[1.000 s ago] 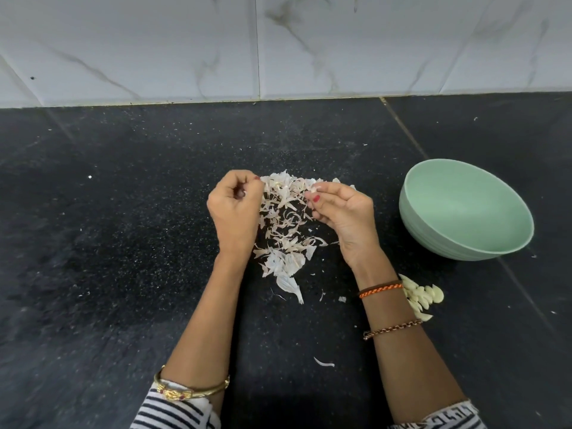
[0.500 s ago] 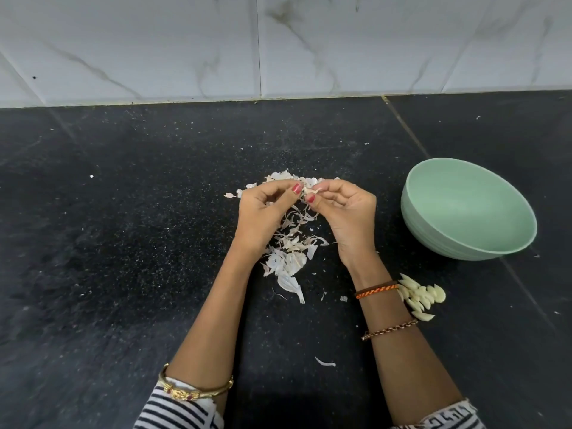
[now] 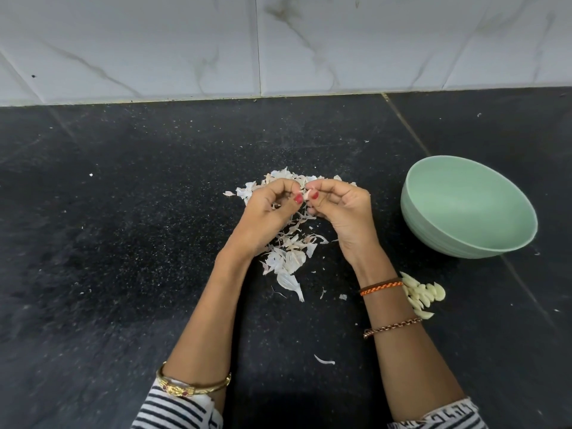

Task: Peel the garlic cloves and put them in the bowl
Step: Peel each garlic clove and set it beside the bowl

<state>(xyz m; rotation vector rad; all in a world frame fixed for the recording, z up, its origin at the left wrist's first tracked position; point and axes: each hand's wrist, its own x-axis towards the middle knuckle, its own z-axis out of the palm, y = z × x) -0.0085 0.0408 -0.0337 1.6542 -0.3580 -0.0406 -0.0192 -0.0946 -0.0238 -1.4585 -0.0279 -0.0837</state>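
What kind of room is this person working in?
Most likely a home kitchen. The dark speckled stone counter meets a white marble-look tiled wall, and on it lie garlic skins, peeled cloves and a green bowl.

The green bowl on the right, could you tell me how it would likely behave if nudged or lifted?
The green bowl looks empty and thin-walled, so it is probably light and would slide easily on the smooth dark counter. It already appears to sit tilted on its rounded side, so a push might rock it.
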